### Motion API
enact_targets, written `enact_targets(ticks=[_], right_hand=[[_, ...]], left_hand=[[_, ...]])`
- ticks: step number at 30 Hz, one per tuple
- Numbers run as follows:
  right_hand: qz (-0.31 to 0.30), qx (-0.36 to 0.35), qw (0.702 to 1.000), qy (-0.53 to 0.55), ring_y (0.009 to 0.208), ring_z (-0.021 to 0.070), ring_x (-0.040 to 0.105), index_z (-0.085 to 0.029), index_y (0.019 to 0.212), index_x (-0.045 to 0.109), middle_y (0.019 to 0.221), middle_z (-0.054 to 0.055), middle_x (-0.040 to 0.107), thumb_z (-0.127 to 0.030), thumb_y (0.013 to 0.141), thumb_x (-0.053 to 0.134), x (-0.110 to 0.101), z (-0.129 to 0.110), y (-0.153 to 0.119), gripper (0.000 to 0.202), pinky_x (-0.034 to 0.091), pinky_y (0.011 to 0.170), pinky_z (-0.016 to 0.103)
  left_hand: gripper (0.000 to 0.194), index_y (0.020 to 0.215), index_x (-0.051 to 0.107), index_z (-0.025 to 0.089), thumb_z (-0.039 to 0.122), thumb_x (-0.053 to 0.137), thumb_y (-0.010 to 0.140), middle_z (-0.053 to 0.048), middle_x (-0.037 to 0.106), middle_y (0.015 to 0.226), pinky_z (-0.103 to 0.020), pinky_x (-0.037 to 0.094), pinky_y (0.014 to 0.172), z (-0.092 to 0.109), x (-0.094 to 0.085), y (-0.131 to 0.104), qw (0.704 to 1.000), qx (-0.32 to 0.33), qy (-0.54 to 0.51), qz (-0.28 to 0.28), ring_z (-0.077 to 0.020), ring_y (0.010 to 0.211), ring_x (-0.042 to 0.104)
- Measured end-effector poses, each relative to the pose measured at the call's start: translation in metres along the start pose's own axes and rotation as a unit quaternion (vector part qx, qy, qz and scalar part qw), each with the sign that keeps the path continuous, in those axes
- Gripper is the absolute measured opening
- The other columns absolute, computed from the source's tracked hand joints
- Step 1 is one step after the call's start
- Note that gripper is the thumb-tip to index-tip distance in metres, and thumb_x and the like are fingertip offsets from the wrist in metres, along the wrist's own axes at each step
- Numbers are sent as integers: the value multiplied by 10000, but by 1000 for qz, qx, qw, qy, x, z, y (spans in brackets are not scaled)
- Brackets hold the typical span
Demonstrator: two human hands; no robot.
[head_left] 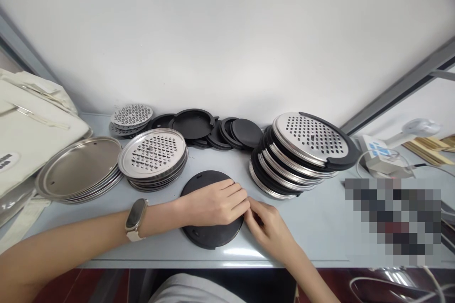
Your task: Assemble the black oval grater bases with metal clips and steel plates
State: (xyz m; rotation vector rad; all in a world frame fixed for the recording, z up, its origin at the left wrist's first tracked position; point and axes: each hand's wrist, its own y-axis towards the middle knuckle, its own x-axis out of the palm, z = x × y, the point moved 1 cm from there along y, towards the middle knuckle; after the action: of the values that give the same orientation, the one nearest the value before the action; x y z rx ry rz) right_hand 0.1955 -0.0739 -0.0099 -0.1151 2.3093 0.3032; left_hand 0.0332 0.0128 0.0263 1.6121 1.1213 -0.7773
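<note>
A round black disc (213, 240) lies on the grey table near its front edge. My left hand (220, 202) reaches across the disc, its fingers bent together at the right rim; what they hold, if anything, is hidden. My right hand (266, 225) meets it there, with thumb and forefinger pinched at the same rim. Behind the disc to the left stands a stack of perforated metal grater plates (152, 154), beside a stack of plain metal discs (83, 168). A tall stack of graters with black rims (313, 139) stands to the right.
Black round parts (194, 124) and small perforated discs (131, 116) lie along the white wall. A cream bag (31, 128) is at the left. At the right are a white device (382, 156), cables and a pixelated area.
</note>
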Motion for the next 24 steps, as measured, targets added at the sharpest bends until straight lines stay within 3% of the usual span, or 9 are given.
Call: enact_targets(ticks=[12, 15, 17, 19, 20, 22, 24], right_hand=[[6, -13, 1000, -6, 543, 110, 380, -201, 743, 395, 614, -36, 436, -238, 952, 348, 2, 2, 1, 218, 291, 546, 238], [13, -10, 1000, -11, 532, 108, 370, -203, 714, 372, 598, -41, 414, -259, 959, 343, 3, 3, 1, 253, 277, 537, 243], [16, -8, 1000, -14, 517, 105, 355, -206, 692, 346, 579, -49, 383, -277, 964, 341, 4, 3, 1, 280, 264, 528, 247], [19, -7, 1000, -16, 510, 102, 343, -208, 676, 324, 568, -54, 364, -286, 964, 342, 4, 2, 1, 299, 257, 522, 248], [21, -7, 1000, -17, 505, 100, 336, -209, 670, 318, 563, -56, 356, -287, 964, 343, 4, 2, 1, 305, 254, 518, 248], [25, -11, 999, -19, 495, 98, 320, -209, 662, 322, 553, -60, 342, -281, 961, 346, 4, 0, 1, 308, 246, 505, 248], [30, -18, 999, -21, 488, 96, 314, -207, 658, 338, 546, -62, 333, -271, 957, 351, 3, -2, 2, 305, 240, 496, 249]], left_hand=[[204, 940, 580, 90, 92, 377, 919, -131, 623, 961, -346, 434, 789, 13, -5, 2, 996, -15, 81, -17, -213, 885, 571], [191, 902, 563, 115, 90, 375, 916, -88, 601, 853, -328, 433, 744, 8, -1, 1, 998, -54, -6, -28, -196, 808, 559], [149, 912, 555, 125, 146, 408, 913, -85, 589, 857, -337, 438, 767, 1, 1, -1, 987, -99, -122, -23, -203, 825, 551], [144, 989, 544, 138, 171, 436, 900, -90, 588, 955, -329, 442, 824, -7, 0, -2, 942, -191, -276, 15, -196, 901, 546], [146, 1001, 542, 150, 181, 448, 893, -80, 586, 974, -316, 442, 832, -10, -1, -3, 899, -246, -360, 40, -184, 917, 547], [125, 958, 549, 160, 219, 491, 864, -62, 591, 946, -296, 445, 802, -14, -6, -3, 779, -337, -522, 87, -168, 895, 556], [154, 918, 556, 150, 276, 509, 843, -55, 587, 860, -277, 440, 717, -14, -12, -1, 633, -363, -678, 95, -159, 820, 561]])
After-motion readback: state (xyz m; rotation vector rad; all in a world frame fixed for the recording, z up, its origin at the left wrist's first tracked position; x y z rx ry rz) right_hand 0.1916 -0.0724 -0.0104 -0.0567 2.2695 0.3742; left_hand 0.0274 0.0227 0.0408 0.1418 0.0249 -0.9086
